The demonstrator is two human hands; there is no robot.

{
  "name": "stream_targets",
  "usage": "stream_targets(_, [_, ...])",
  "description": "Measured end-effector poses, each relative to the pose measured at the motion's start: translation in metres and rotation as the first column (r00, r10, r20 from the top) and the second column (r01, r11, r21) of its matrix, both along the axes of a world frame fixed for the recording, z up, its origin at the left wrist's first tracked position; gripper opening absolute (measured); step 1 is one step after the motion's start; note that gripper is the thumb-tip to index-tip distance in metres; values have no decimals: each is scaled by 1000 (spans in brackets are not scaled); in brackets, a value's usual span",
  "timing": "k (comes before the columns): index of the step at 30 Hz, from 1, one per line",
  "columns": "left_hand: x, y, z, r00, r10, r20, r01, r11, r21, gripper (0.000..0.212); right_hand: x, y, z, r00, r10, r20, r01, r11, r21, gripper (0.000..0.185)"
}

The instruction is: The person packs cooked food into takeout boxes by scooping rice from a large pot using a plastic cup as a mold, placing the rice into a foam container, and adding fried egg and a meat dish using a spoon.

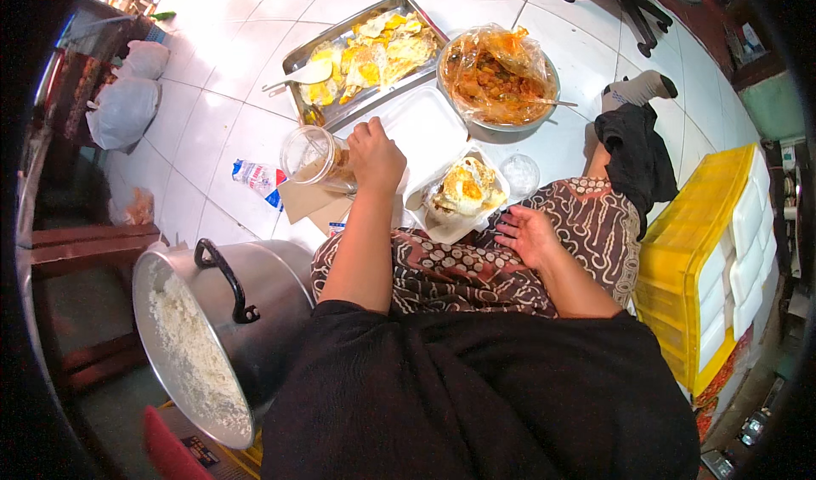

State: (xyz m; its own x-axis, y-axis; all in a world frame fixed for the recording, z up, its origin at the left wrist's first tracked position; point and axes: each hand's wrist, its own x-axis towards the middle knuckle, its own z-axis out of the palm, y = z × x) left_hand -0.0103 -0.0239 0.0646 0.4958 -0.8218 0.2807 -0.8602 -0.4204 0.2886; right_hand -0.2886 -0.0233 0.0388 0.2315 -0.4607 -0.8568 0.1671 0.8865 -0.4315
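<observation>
My left hand [377, 156], its fingers curled, is over the right end of a clear plastic jar [310, 155] with brownish contents; whether it grips the jar cannot be told. My right hand [529, 235] lies palm up with fingers apart, holding nothing, beside an open white foam food box [440, 120]. In the box's lower half is white rice topped with a fried egg [470, 184]. Behind are a metal tray [338, 120] of fried eggs with a white spatula [312, 72], and a bowl [554, 75] of reddish-orange food lined with clear plastic, a spoon handle sticking out.
A large metal pot [268, 270] of cooked rice lies tilted at the left. A yellow crate [676, 276] with stacked white foam boxes stands at the right. Brown paper [306, 203], a printed packet [258, 179] and a clear round plastic item [519, 175] lie on the tiled floor.
</observation>
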Motion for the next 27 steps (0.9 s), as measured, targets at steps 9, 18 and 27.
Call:
stream_targets(9, [-36,47,56,979,-166,-121,168,986,5,22,8,-13,-20,987,147,64,-135,978,-161,34])
stream_targets(18, [-60,40,-18,882,-172,-438,299,924,239,58,5,-15,-12,972,212,99,-183,953,-241,41])
stream_targets(27, [-97,26,-16,835,228,-501,41,882,470,80,1,-37,-10,992,129,-4,-124,944,-307,45])
